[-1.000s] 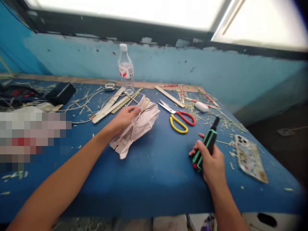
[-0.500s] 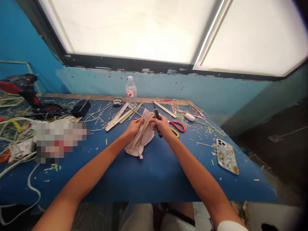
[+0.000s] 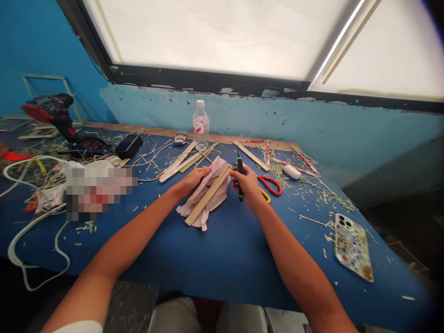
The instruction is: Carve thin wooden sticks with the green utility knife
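Observation:
My left hand [image 3: 194,180] is closed on a crumpled pale pink cloth or paper [image 3: 215,169], holding its upper left side. Across this wrap lies a flat wooden strip [image 3: 208,196], slanting down to the left with its face uncovered. My right hand [image 3: 249,183] grips a slim knife [image 3: 240,178] with a black handle, its thin dark tip pointing up and away. The right thumb and fingertips also touch the upper end of the strip. Just right of that hand are scissors [image 3: 273,186] with red and yellow handles, partly hidden by it.
A plastic bottle [image 3: 200,127] stands at the back among wooden strips [image 3: 178,159]. A white case [image 3: 292,172] and shavings lie right of it, a phone [image 3: 354,247] nearer. A power drill [image 3: 52,111], black box [image 3: 129,146] and white cables [image 3: 21,240] occupy the left.
The wrap has opened, so more of the wooden strip shows. My right hand has moved slightly right with the knife. The view has shifted left.

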A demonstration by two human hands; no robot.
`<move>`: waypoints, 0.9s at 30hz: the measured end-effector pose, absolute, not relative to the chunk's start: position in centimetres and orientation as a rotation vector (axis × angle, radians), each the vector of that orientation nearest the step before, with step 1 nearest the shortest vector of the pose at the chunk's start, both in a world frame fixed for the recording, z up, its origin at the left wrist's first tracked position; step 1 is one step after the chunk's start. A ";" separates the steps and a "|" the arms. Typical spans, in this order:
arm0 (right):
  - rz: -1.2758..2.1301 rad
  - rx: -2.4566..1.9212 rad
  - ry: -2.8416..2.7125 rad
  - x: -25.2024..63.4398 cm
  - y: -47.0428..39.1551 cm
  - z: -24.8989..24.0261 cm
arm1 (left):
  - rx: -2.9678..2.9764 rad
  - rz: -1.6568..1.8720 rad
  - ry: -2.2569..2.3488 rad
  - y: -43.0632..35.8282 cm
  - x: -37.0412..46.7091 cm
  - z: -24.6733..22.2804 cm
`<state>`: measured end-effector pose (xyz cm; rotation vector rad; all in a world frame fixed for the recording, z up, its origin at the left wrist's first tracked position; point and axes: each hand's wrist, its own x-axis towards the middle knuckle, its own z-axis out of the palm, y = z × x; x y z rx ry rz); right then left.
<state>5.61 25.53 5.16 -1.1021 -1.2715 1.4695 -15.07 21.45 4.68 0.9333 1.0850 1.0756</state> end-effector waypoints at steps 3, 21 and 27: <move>1.523 -1.176 -1.301 5.8 25.7 4.6 | 1.036 0.982 1.098 21.0 -15.1 4.7; 1.358 -1.007 -1.044 7.5 27.4 4.5 | 0.884 1.253 1.157 22.8 -16.8 3.6; 1.375 -1.052 -0.966 7.4 27.2 5.1 | 0.922 1.311 1.184 22.5 -16.3 3.9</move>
